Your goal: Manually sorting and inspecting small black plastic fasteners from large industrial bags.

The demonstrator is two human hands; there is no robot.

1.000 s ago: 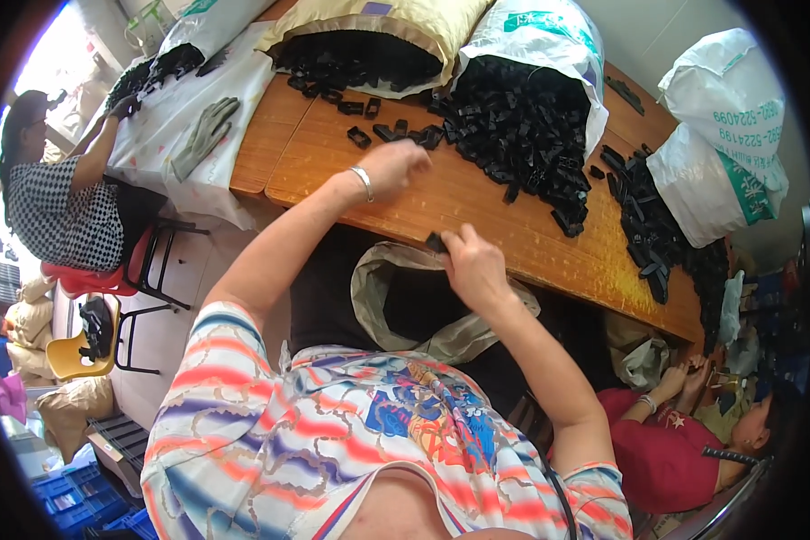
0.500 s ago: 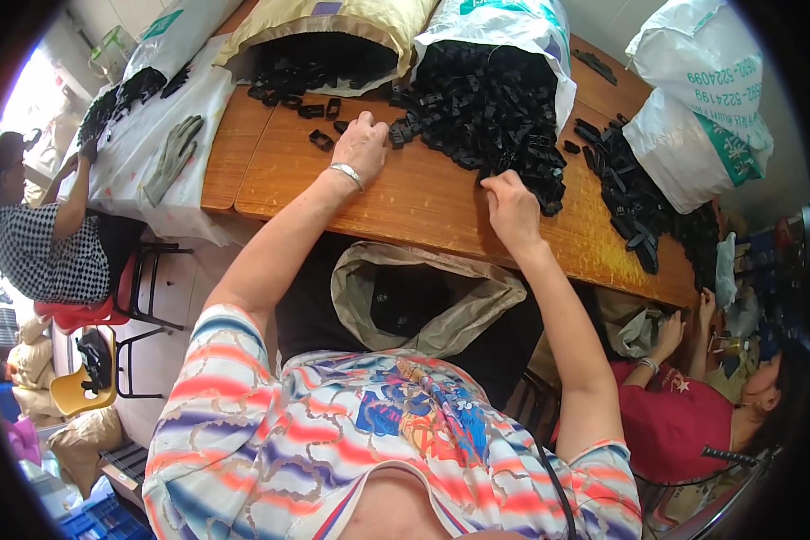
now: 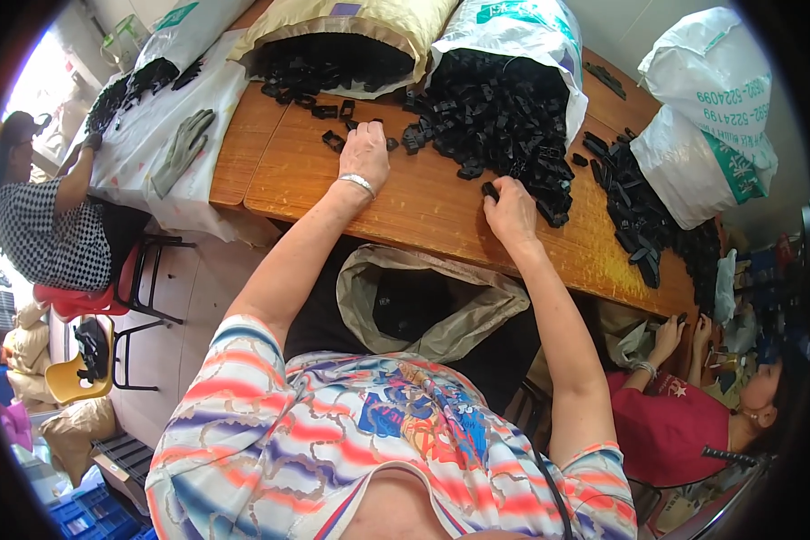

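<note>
My right hand pinches a small black plastic part between thumb and fingers, just above the table's front, beside a big heap of like black parts. Farther left, my left hand rests low over the table with its fingers curled down. A dark part shows at its fingertips, mostly hidden by the hand. Near that hand lie a loose frame-shaped black part and several more. In my lap an open tan sack gapes, with a few dark parts dimly visible inside.
The wooden table holds a tan sack and a white sack, both spilling black parts. More long black parts lie right, by another white sack. A grey glove lies left. Co-workers sit at left and right.
My right hand has drawn slightly back from the heap, and a black part now shows in its pinch. My left hand has shifted little. The view has moved slightly.
</note>
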